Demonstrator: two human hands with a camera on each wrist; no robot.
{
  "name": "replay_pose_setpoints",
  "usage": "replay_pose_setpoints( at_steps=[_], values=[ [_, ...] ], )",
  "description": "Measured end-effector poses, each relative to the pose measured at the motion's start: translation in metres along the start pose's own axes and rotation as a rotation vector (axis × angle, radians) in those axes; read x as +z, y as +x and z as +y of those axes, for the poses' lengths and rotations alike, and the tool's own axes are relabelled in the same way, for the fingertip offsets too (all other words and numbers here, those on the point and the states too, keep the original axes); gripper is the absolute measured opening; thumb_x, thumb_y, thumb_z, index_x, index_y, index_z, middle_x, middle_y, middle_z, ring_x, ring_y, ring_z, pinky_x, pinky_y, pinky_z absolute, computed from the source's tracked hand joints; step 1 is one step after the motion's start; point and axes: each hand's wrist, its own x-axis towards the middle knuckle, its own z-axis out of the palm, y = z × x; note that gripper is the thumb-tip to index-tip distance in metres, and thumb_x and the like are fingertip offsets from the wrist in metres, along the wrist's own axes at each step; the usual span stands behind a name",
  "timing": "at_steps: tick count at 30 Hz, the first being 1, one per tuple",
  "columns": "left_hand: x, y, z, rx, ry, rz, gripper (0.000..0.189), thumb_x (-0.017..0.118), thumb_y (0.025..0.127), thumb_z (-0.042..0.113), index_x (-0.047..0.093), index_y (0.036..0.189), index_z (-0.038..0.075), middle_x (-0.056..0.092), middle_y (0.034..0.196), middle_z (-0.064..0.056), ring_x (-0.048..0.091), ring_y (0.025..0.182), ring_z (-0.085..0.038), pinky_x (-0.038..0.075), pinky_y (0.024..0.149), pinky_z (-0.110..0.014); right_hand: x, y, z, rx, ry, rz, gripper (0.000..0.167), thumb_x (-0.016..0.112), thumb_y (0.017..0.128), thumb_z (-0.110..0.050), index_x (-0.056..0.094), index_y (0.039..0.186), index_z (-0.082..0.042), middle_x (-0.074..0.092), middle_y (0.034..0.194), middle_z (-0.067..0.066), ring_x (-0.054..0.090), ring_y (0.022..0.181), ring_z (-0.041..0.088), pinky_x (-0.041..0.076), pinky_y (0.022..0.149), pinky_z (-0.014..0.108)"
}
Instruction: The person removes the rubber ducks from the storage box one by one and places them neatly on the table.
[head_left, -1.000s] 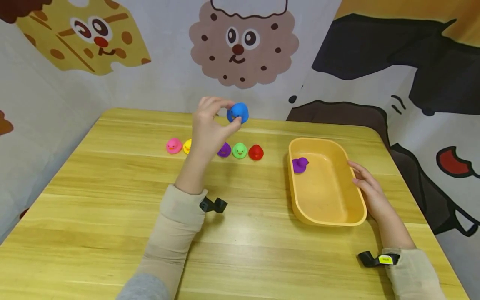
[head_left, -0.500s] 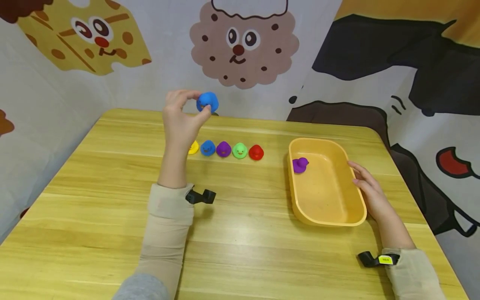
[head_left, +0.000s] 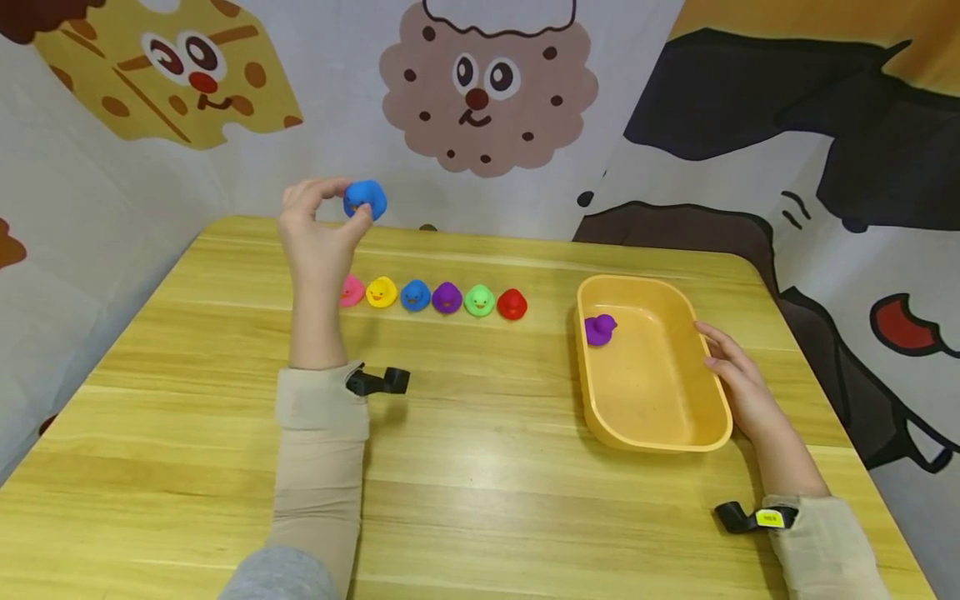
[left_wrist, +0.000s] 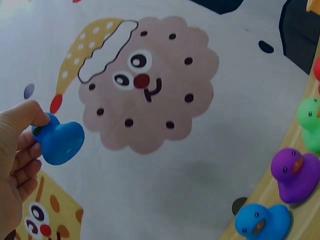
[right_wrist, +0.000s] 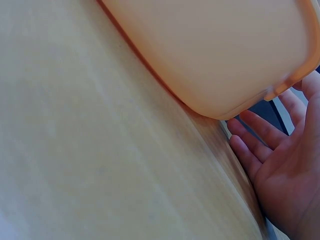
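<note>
In the head view my left hand (head_left: pixel 318 242) pinches a blue rubber duck (head_left: pixel 367 199) between thumb and fingers, raised above the table's back edge. The left wrist view shows that duck (left_wrist: pixel 62 142) from its smooth underside. My right hand (head_left: pixel 742 392) rests against the right side of a yellow-orange plastic tub (head_left: pixel 652 400), fingertips at its rim. From the right wrist, loosely extended fingers (right_wrist: pixel 254 128) lie beside the tub's outer wall (right_wrist: pixel 215 60). One purple rubber duck (head_left: pixel 600 330) sits inside the tub, against the left wall.
Along the table's back stands a row of rubber ducks: pink (head_left: pixel 352 291), partly behind my left wrist, yellow (head_left: pixel 382 292), blue (head_left: pixel 415 296), purple (head_left: pixel 447 297), green (head_left: pixel 479 301) and red (head_left: pixel 512 304). A cartoon-printed cloth (head_left: pixel 322 50) hangs behind the table (head_left: pixel 480 500).
My left hand has moved left with the blue duck, from above the purple and green ducks to above the pink one. Right hand and tub stay put.
</note>
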Motion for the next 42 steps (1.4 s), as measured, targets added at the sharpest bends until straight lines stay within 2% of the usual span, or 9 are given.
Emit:
replay_pose_setpoints(
  at_steps=[3,9,12,17,21,28,36,40,42],
  values=[
    [-0.003,0.002,-0.008,-0.028,0.005,0.025,0.022,0.074,0.079,0.002,0.07,0.098,-0.008,0.064,0.095,-0.014,0.045,0.096,-0.008,0.032,0.091,-0.028,0.0,0.001,0.0,0.0,-0.004,0.002,0.047,0.03,0.102,-0.003,0.03,0.15,-0.007,0.043,0.138,0.001,0.053,0.113,0.011,0.05,0.083,0.024],
    [-0.008,0.011,-0.046,-0.066,0.035,0.075,0.024,0.076,0.078,0.005,0.071,0.099,-0.006,0.064,0.095,-0.009,0.045,0.096,-0.007,0.032,0.091,-0.028,0.001,0.001,0.0,0.003,-0.014,0.004,0.047,0.031,0.103,-0.003,0.03,0.15,-0.009,0.042,0.138,0.0,0.052,0.114,0.01,0.049,0.083,0.023],
    [-0.011,0.012,-0.059,-0.087,0.035,0.096,0.025,0.076,0.078,0.006,0.072,0.099,-0.005,0.065,0.097,-0.007,0.045,0.096,-0.007,0.032,0.091,-0.028,0.001,0.001,0.0,0.002,-0.011,0.002,0.048,0.031,0.103,-0.003,0.03,0.15,-0.008,0.043,0.138,0.001,0.053,0.113,0.011,0.049,0.083,0.023],
    [-0.015,0.011,-0.072,-0.122,0.041,0.119,0.025,0.076,0.077,0.005,0.071,0.099,-0.005,0.065,0.097,-0.007,0.045,0.096,-0.007,0.031,0.091,-0.028,0.001,0.0,-0.001,-0.003,-0.014,0.002,0.048,0.031,0.103,-0.003,0.029,0.15,-0.008,0.043,0.138,0.001,0.053,0.113,0.01,0.049,0.083,0.022],
    [-0.018,0.009,-0.083,-0.116,0.031,0.148,0.023,0.075,0.076,0.002,0.071,0.097,-0.007,0.064,0.095,-0.007,0.046,0.094,-0.009,0.028,0.097,-0.027,0.0,0.0,0.0,-0.004,-0.014,-0.004,0.048,0.031,0.103,-0.003,0.029,0.15,-0.008,0.043,0.138,0.001,0.053,0.113,0.01,0.049,0.083,0.023],
    [-0.023,0.003,-0.101,-0.131,0.054,0.197,0.021,0.075,0.074,0.004,0.073,0.093,-0.005,0.062,0.086,-0.001,0.047,0.089,-0.008,0.032,0.093,-0.027,0.0,0.0,0.002,-0.012,-0.01,-0.009,0.048,0.03,0.103,-0.003,0.028,0.15,-0.006,0.043,0.139,0.001,0.053,0.114,0.011,0.049,0.084,0.023],
    [-0.022,-0.005,-0.124,-0.176,0.038,0.246,0.021,0.072,0.074,-0.002,0.069,0.093,-0.011,0.06,0.087,-0.006,0.045,0.091,-0.014,0.027,0.098,-0.026,0.0,-0.001,0.002,-0.016,-0.013,-0.01,0.048,0.03,0.103,-0.002,0.028,0.15,-0.006,0.044,0.138,0.001,0.053,0.114,0.011,0.049,0.084,0.023],
    [-0.024,-0.009,-0.132,-0.178,0.042,0.246,0.018,0.071,0.075,-0.001,0.07,0.091,-0.01,0.059,0.086,-0.006,0.044,0.09,-0.011,0.029,0.096,-0.026,-0.001,-0.001,0.002,-0.018,-0.012,-0.007,0.047,0.031,0.103,-0.002,0.028,0.15,-0.006,0.045,0.137,0.001,0.054,0.113,0.011,0.049,0.083,0.023],
    [-0.026,-0.011,-0.134,-0.196,0.053,0.241,0.017,0.071,0.076,0.0,0.071,0.092,-0.007,0.059,0.086,-0.002,0.045,0.09,-0.009,0.025,0.1,-0.025,-0.001,0.0,0.002,-0.018,-0.011,-0.008,0.047,0.031,0.103,-0.002,0.029,0.15,-0.006,0.045,0.137,0.001,0.054,0.112,0.011,0.049,0.083,0.023]
  ],
)
